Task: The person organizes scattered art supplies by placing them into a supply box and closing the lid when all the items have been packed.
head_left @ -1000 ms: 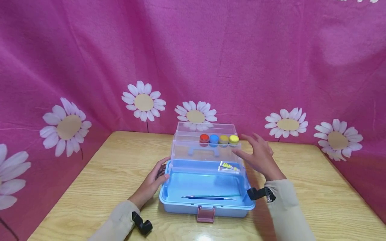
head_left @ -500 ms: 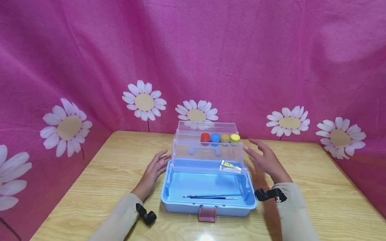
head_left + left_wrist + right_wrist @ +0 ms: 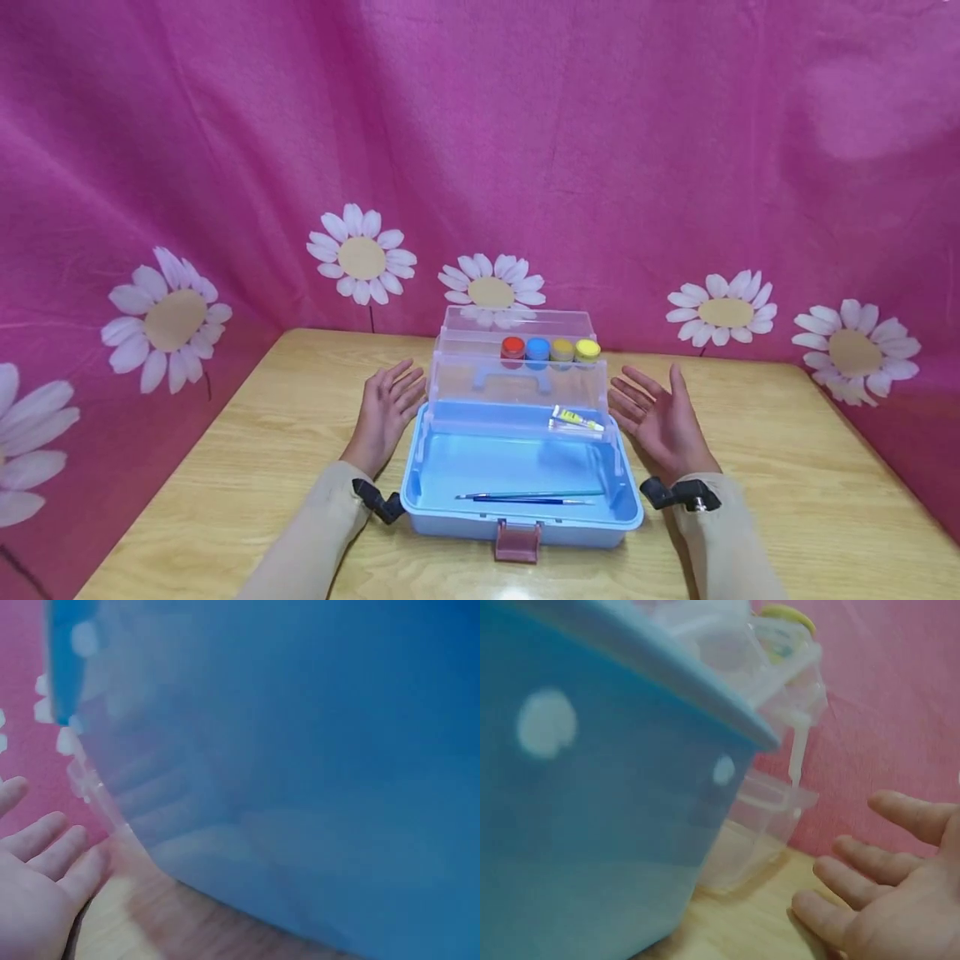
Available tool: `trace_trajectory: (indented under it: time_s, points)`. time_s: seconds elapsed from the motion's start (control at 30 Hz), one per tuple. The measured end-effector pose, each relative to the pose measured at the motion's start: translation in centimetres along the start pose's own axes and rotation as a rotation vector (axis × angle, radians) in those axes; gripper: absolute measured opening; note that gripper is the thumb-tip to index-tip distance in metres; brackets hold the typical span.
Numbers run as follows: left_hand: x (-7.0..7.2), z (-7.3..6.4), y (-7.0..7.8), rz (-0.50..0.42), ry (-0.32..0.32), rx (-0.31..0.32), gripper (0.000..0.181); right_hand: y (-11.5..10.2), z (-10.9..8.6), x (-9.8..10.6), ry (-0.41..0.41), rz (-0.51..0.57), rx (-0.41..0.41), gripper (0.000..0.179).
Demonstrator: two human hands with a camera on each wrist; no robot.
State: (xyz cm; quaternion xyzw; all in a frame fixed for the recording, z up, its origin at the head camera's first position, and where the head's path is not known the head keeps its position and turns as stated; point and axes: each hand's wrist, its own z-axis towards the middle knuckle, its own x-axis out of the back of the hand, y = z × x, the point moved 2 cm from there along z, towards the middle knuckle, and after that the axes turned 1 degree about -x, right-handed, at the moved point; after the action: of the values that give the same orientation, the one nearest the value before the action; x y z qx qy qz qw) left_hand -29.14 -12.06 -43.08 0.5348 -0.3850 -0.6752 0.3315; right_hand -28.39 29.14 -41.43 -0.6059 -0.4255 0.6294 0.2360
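Observation:
A blue plastic storage box [image 3: 525, 522] stands unlatched on the table, its clear stepped trays raised at the back. Palm up, my left hand [image 3: 382, 412] lies just left of the box with fingers spread and nothing in it. My right hand [image 3: 662, 421] is likewise palm up at the right side, holding nothing. Two paintbrushes [image 3: 528, 496] lie in the bottom of the box. A small paint tube [image 3: 576, 418] with yellow print is in the lower tray, on the right. Several paint jars, among them a red jar [image 3: 513, 348] and a yellow jar [image 3: 587, 350], stand in the upper tray.
A pink latch [image 3: 517, 543] hangs down at the front of the box. The wooden table [image 3: 247, 467] reaches back to a magenta curtain [image 3: 600, 167] printed with white daisies. In the right wrist view, the clear lid [image 3: 754, 832] hangs behind the box.
Both hands have come down beside the box and turned palm up. The right hand has dropped from beside the upper tray; the left has let go of the box's side.

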Motion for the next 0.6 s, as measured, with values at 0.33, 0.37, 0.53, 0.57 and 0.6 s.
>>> trace_trajectory:
  time_s: [0.33, 0.37, 0.53, 0.57, 0.6]
  points:
    - [0.5, 0.2, -0.1, -0.147, -0.046, 0.082, 0.081, 1.0, 0.3, 1.3, -0.124, 0.254, -0.016, 0.094]
    - [0.5, 0.3, -0.1, -0.146, -0.048, 0.090, 0.082, 1.0, 0.4, 1.1, -0.132, 0.261, -0.016, 0.096]
    - [0.8, 0.7, 0.1, -0.165, -0.110, 0.109, 0.085, 1.4, 0.6, 0.8, -0.160, 0.275, -0.049, 0.106]
    - [0.9, 0.8, 0.1, -0.174, -0.121, 0.116, 0.086, 1.5, 0.6, 0.8, -0.163, 0.273, -0.061, 0.107]
    - [1.0, 0.9, 0.0, -0.187, -0.141, 0.122, 0.087, 1.6, 0.6, 0.8, -0.169, 0.265, -0.070, 0.107]
